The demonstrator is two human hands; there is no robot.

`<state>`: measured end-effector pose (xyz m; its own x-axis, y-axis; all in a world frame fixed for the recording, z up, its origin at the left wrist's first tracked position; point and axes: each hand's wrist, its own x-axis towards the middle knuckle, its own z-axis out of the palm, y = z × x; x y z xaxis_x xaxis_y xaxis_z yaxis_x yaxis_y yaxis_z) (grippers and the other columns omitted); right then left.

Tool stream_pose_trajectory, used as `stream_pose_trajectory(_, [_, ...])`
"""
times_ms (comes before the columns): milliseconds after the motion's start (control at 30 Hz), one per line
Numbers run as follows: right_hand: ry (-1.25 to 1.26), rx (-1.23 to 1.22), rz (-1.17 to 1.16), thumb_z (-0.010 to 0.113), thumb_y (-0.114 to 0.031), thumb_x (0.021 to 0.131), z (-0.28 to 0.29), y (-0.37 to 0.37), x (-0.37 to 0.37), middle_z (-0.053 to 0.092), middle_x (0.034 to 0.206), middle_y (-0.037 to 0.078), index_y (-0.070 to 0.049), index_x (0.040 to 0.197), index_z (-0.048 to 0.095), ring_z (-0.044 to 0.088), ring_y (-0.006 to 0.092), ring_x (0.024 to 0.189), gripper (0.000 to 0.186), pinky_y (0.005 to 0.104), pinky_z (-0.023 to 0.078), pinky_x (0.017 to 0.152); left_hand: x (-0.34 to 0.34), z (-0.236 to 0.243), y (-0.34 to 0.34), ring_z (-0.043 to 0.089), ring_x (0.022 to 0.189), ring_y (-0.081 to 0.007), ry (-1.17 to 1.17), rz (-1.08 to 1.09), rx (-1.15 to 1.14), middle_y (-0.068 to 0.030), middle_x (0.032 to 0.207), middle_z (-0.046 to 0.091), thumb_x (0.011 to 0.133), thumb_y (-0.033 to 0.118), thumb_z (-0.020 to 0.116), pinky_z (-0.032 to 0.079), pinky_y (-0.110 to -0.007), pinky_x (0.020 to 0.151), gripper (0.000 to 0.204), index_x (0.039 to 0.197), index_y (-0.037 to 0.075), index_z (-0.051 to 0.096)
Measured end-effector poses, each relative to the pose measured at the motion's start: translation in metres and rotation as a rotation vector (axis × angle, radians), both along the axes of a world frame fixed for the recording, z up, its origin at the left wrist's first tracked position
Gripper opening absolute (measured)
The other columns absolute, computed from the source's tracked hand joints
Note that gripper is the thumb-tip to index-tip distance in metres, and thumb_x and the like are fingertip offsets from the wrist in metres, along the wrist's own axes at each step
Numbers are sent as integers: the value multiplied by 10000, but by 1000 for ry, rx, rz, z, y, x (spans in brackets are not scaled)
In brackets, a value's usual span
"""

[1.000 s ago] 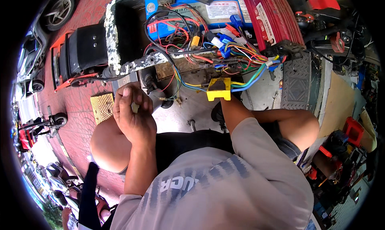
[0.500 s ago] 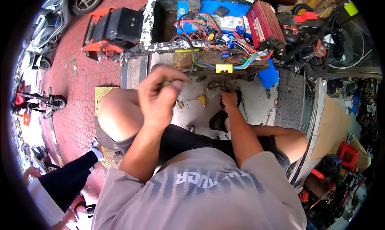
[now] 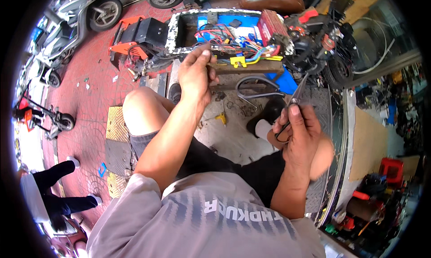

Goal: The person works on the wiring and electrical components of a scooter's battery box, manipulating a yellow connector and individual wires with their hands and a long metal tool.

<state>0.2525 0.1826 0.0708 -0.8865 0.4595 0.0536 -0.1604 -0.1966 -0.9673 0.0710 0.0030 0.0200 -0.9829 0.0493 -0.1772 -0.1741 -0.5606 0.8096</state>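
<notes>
My right hand [image 3: 303, 134] is closed round a pair of scissors [image 3: 298, 95], blades pointing up and away. A dark grey loop [image 3: 258, 86] shows beside them; I cannot tell whether it belongs to the scissors. My left hand [image 3: 196, 73] is raised at the near edge of an open vehicle frame [image 3: 173, 35]. Its thumb and fingers are pinched together, and what lies between them is too small to make out. Just beyond it, a tangle of coloured wires [image 3: 220, 33] spills over a blue battery pack [image 3: 246, 20]. A yellow piece [image 3: 238, 61] sits on the wires.
A red box [image 3: 272, 26] stands at the frame's right end. On the ground between my legs lie a yellow-handled tool [image 3: 221, 118] and small scraps. Parked scooters [image 3: 67, 37] and another person's legs [image 3: 56, 181] are at the left. Tools and parts crowd the right side.
My right hand has come up from the ground near my foot, now with the scissors in view. My left hand has moved forward toward the wires. The whole view has shifted.
</notes>
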Motion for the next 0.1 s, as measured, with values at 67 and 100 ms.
stream_pose_trajectory(67, [74, 160, 84, 662, -196, 1056, 23, 0, 13, 619, 822, 60, 4, 1192, 673, 627, 155, 697, 243, 284, 530, 649, -11, -5, 3, 515, 508, -110, 110, -8, -87, -72, 941, 687, 1047, 118, 639, 489, -278, 458, 246, 1243, -20, 693])
stream_pose_trajectory(100, [94, 175, 66, 662, -196, 1056, 29, 3, 14, 619, 822, 60, 4, 1192, 673, 627, 155, 697, 243, 284, 530, 649, -15, -1, 10, 515, 498, -111, 140, -8, -141, -76, 961, 698, 1042, 113, 647, 487, -277, 455, 236, 1230, -19, 702])
